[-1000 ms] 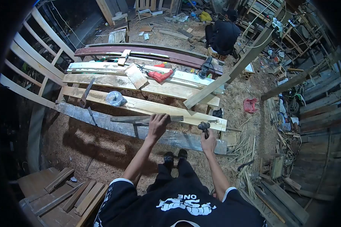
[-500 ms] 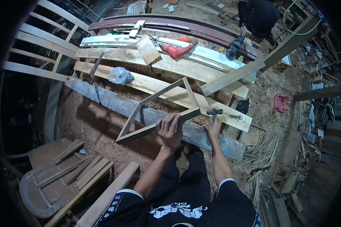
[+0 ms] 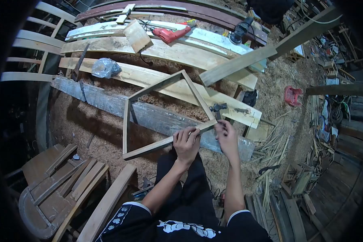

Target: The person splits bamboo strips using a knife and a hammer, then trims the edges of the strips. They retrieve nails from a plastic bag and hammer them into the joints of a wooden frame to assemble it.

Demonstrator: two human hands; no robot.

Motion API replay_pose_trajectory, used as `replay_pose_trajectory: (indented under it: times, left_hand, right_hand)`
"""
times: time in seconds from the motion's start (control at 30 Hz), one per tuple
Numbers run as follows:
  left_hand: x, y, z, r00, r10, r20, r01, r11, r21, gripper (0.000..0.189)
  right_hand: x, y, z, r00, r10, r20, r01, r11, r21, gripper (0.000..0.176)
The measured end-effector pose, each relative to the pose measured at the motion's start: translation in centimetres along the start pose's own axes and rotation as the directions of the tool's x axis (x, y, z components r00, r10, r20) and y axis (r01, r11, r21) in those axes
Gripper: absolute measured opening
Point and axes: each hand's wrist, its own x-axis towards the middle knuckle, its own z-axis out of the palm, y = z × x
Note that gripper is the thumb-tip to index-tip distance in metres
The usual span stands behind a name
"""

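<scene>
A four-sided wooden frame is held up in front of me, its bars meeting at slanted corners. My left hand is closed around its near bar, right of the middle. Close to the frame's right corner, my right hand is wrapped round the handle of a hammer. The hammer's dark head points up and away from me, overlapping a pale plank behind it. Below the frame runs a grey, stained board.
A red power drill, a dark power tool and a plastic-wrapped bundle lie on the planks. A handsaw leans at left. Beyond, a person is bent low. Wood offcuts lie at lower left; a red basket is at right.
The frame has turned so its left side stands more upright in view, and its right corner has come to the right hand. The hammer has shifted slightly left and nearer. My view has moved too.
</scene>
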Motion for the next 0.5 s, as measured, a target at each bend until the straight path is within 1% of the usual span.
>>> replay_pose_trajectory:
  times: [0.03, 0.07, 0.1, 0.13, 0.17, 0.2, 0.23, 0.3, 0.37, 0.43, 0.47, 0.5]
  left_hand:
    - [-0.5, 0.1, 0.2, 1.000, -0.004, 0.015, 0.004, 1.000, -0.008, 0.036]
    - [-0.9, 0.2, 0.6, 1.000, -0.010, 0.018, 0.009, 1.000, 0.002, 0.034]
    - [-0.9, 0.2, 1.1, 1.000, -0.012, 0.016, 0.012, 1.000, 0.009, 0.032]
    - [-0.9, 0.0, 1.7, 1.000, -0.008, 0.021, 0.008, 1.000, -0.003, 0.032]
    - [-1.0, -0.4, 2.1, 0.998, -0.004, 0.068, 0.005, 1.000, -0.018, 0.030]
    - [-1.3, -0.8, 2.3, 0.993, -0.001, 0.118, 0.005, 0.999, -0.032, 0.028]
    - [-1.5, -1.1, 2.6, 0.992, 0.003, 0.127, 0.003, 0.999, -0.043, 0.028]
    - [-1.4, -1.7, 3.2, 0.985, 0.056, 0.164, -0.055, 0.998, -0.011, 0.022]
    - [-1.9, -2.3, 4.4, 0.983, 0.055, 0.174, -0.051, 0.998, -0.025, 0.023]
    - [-1.8, -2.8, 5.4, 0.989, 0.042, 0.142, -0.038, 0.999, -0.031, 0.025]
    - [-1.7, -3.1, 5.9, 0.989, 0.032, 0.148, -0.027, 0.999, -0.039, 0.029]
    - [-1.3, -2.8, 6.2, 0.988, 0.033, 0.151, -0.026, 0.998, -0.048, 0.029]
  right_hand:
    - [-0.5, 0.2, 0.8, 0.997, -0.030, -0.070, 0.014, 0.975, -0.222, 0.030]
    - [-0.9, 0.5, 1.4, 0.989, -0.077, -0.129, 0.013, 0.901, -0.434, 0.028]
    - [-1.2, 0.9, 2.0, 0.987, -0.073, -0.142, 0.003, 0.899, -0.438, 0.028]
    - [-1.3, 1.4, 2.5, 0.979, -0.088, -0.182, -0.012, 0.873, -0.488, 0.028]
    - [-1.4, 2.0, 2.7, 0.970, -0.103, -0.218, -0.031, 0.845, -0.534, 0.029]
    - [-1.4, 2.7, 2.9, 0.957, -0.176, -0.232, 0.012, 0.819, -0.574, 0.021]
    - [-1.5, 3.3, 3.0, 0.955, -0.172, -0.243, 0.000, 0.817, -0.576, 0.021]
    - [-1.5, 4.0, 3.4, 0.942, -0.209, -0.262, -0.064, 0.654, -0.754, 0.016]
    - [-1.6, 4.5, 3.1, 0.930, -0.224, -0.290, -0.077, 0.653, -0.753, 0.014]
    - [-2.0, 5.3, 2.3, 0.930, -0.152, -0.335, -0.157, 0.658, -0.737, 0.014]
    - [-2.1, 6.0, 1.8, 0.927, -0.156, -0.341, -0.162, 0.654, -0.739, 0.014]
    - [-2.5, 7.1, 1.1, 0.932, -0.107, -0.346, -0.154, 0.747, -0.646, 0.013]
